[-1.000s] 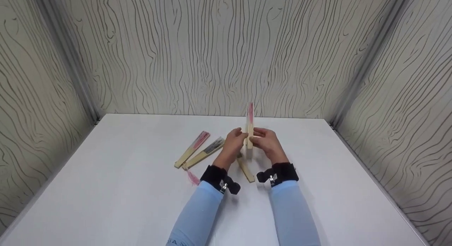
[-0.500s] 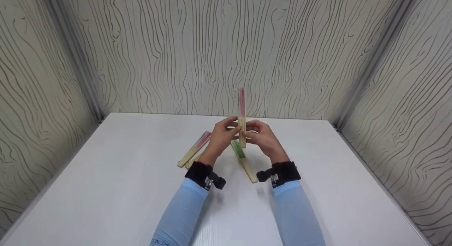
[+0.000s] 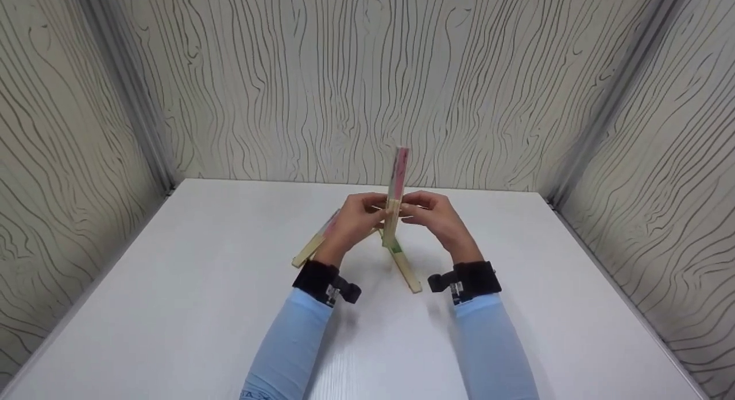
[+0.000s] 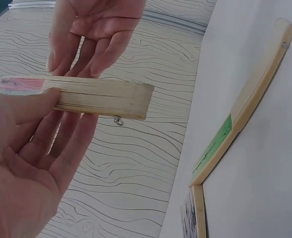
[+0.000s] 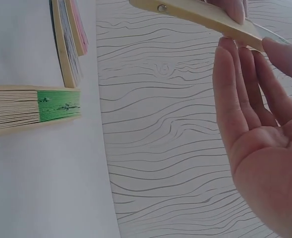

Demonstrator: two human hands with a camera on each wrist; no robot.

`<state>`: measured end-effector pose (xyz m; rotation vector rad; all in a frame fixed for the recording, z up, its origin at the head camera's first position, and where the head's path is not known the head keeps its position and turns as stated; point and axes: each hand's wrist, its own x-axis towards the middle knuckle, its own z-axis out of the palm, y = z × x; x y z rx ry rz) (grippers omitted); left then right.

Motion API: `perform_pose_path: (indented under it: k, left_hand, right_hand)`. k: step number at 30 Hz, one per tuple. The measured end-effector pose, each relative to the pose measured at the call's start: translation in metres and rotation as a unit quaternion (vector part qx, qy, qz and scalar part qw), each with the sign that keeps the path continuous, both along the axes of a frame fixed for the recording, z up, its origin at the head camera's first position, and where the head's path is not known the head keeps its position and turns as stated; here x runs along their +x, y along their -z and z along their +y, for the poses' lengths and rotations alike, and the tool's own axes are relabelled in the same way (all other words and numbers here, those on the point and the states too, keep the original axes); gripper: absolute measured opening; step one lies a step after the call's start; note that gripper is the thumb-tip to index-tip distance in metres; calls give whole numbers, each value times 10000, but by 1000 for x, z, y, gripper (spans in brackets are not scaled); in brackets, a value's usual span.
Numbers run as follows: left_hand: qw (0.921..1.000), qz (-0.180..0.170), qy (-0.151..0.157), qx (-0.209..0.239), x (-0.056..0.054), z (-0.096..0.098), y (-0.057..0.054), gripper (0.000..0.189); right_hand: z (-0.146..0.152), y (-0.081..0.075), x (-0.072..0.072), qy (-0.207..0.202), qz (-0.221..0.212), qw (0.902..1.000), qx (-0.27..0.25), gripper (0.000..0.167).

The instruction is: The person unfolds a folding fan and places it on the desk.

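Note:
A folded hand fan [image 3: 396, 187], with pale wooden ribs and a pink-printed end, stands nearly upright above the table. My left hand [image 3: 360, 216] pinches its wooden part between thumb and fingers; the left wrist view shows the rib edges and a small metal loop [image 4: 118, 120] near the wooden end. From the other side my right hand [image 3: 433, 212] reaches to the fan, its fingers fairly straight and the fingertips at the fan's edge. Whether those tips press on it is hard to tell. Under the held fan lies a green folded fan [image 5: 59, 105].
On the white table [image 3: 229, 262], a pink folded fan [image 3: 310, 249] lies left of centre, partly behind my left hand. A fan with dark print [image 5: 66, 44] lies beside it. Wood-patterned panels [image 3: 344, 90] enclose the back and sides.
Both hands have raised the fan and brought it slightly left, then a little right again. It has turned, and its top now leans right. My right fingers have loosened around it.

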<state>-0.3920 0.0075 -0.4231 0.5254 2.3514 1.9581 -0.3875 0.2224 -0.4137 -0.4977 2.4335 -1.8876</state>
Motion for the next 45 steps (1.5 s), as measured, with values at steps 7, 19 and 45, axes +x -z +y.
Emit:
perform_pose_path:
  k: [7, 19, 45]
  left_hand:
    - [9995, -15, -121, 304, 6, -2, 4, 34]
    - [9987, -153, -227, 429, 8, 3, 8, 28]
    - [9900, -528, -528, 1196, 0, 2, 15, 26]
  right_hand:
    - [-6, 3, 1, -28, 102, 9998, -155, 35]
    - [-8, 4, 5, 108, 49, 9996, -272, 32]
    - [-10, 8, 1, 340, -280, 9971, -615, 25]
